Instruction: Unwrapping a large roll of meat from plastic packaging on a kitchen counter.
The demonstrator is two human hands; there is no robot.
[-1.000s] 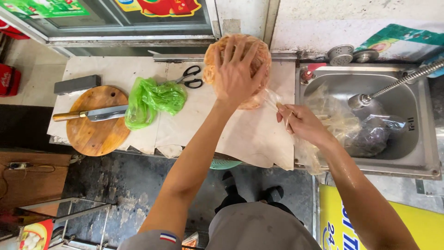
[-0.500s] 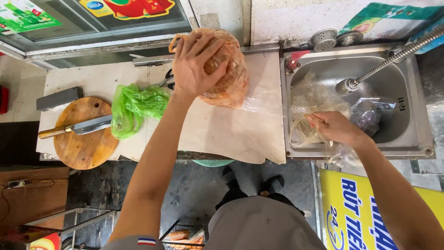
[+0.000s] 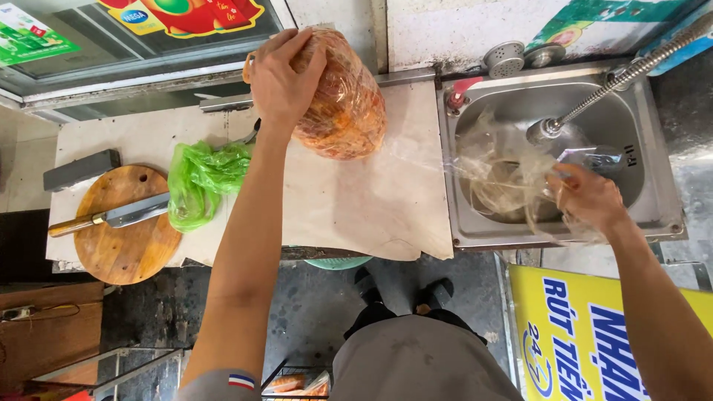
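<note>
Orange bundle point(image 3: 345, 100): a rounded mass wrapped in clear film, resting on the counter point(image 3: 356, 200) just left of the sink point(image 3: 668, 215), its far end against the back ledge. Its long axis runs from the far ledge toward the person, tilted slightly right.

Left hand point(image 3: 281, 78): fingers spread and curled over the bundle's upper left side, palm pressed on, a firm clasp from above. This hand alone has the bundle.

Right hand point(image 3: 583, 197): over the sink basin, closed on a crumpled clear bag point(image 3: 505, 182) that trails left toward the sink's near wall. How tightly the fingers close cannot be told through the film. The bundle lies well to the left of this hand, across the sink rim.

Spray faucet point(image 3: 549, 130): head hangs into the sink, just beyond the right hand.

Left of the sink, beyond the bundle: green bag point(image 3: 200, 182) crumpled on the counter; farther left, round board point(image 3: 122, 245) with knife point(image 3: 111, 217) laid across it, handle pointing left.
</note>
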